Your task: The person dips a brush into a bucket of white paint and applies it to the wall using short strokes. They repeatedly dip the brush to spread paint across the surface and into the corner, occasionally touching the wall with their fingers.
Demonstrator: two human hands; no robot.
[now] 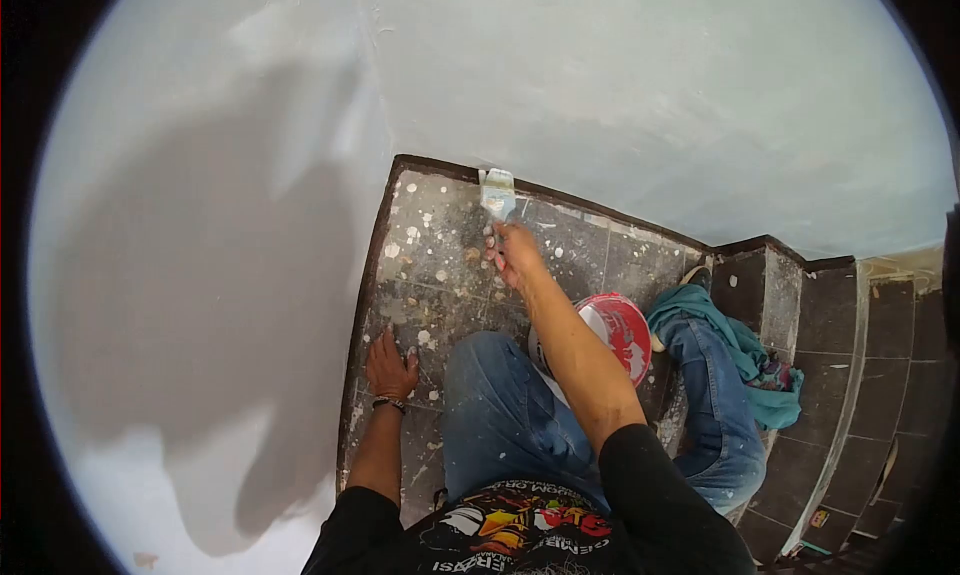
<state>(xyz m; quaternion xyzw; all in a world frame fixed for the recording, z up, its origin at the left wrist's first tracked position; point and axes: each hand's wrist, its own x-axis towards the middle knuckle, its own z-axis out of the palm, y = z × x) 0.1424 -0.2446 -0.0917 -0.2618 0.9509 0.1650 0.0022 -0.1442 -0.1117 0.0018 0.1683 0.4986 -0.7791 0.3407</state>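
My right hand [513, 254] is closed round the handle of a scraper [497, 195]. The scraper's wide, pale-smeared blade touches the dark skirting at the foot of the back wall. Lower left, my left hand [391, 366] lies on the spattered tile floor [440, 245] with its fingers spread, close to the left wall's skirting. Behind my right forearm stands a red and white bucket [615, 333], partly hidden by the arm.
Pale walls [600, 85] meet in a corner ahead. A teal cloth [775, 400] lies by my bent leg [705, 395]. Dark tiled steps [830, 375] go down at the right, with a small yellow and red item [820, 518] on one.
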